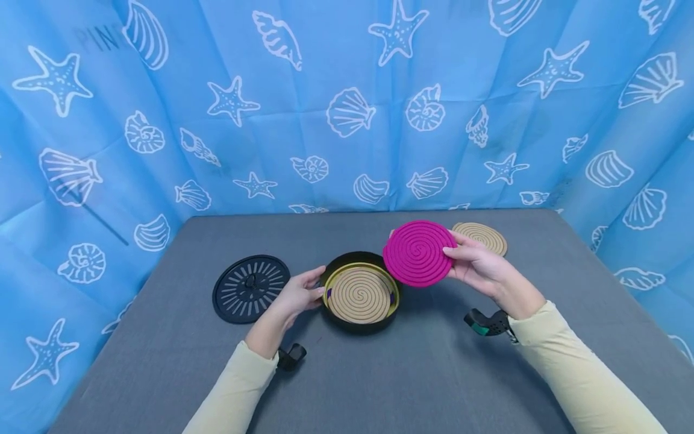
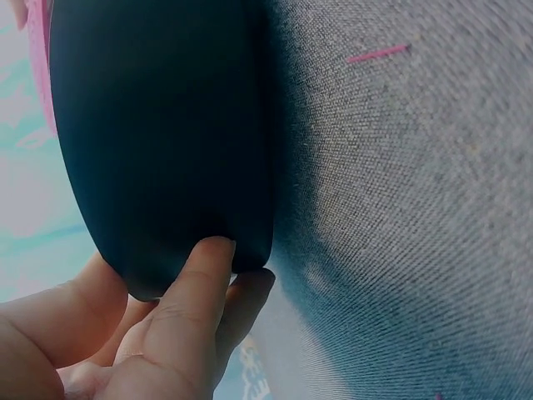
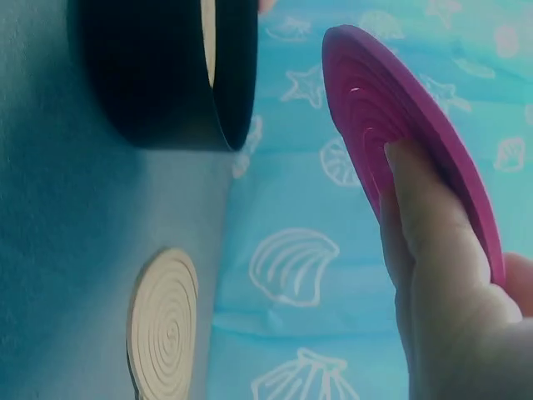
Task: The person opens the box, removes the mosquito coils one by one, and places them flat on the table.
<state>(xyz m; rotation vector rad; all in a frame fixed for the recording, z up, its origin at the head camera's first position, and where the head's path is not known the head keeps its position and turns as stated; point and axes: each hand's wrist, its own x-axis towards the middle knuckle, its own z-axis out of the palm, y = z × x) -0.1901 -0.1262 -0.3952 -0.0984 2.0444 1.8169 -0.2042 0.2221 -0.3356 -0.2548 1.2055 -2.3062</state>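
Note:
A flat pink mosquito coil (image 1: 414,253) is pinched at its right edge by my right hand (image 1: 479,265), raised just right of the round black holder (image 1: 362,329). In the right wrist view the pink coil (image 3: 408,100) is tilted nearly edge-on, with fingers on one face. My left hand (image 1: 295,295) holds the holder's left side; in the left wrist view its fingertips (image 2: 215,250) press the dark outer wall (image 2: 166,150), thumb by the rim. Inside the holder, a tan coil (image 1: 360,295) lies within a yellow-gold ring (image 1: 396,295).
A black slotted lid (image 1: 252,289) lies on the grey table to the left. Another tan coil (image 1: 482,237) lies at the back right, partly behind my right hand. A blue curtain (image 1: 347,150) with white shells and starfish hangs along the table's far edge.

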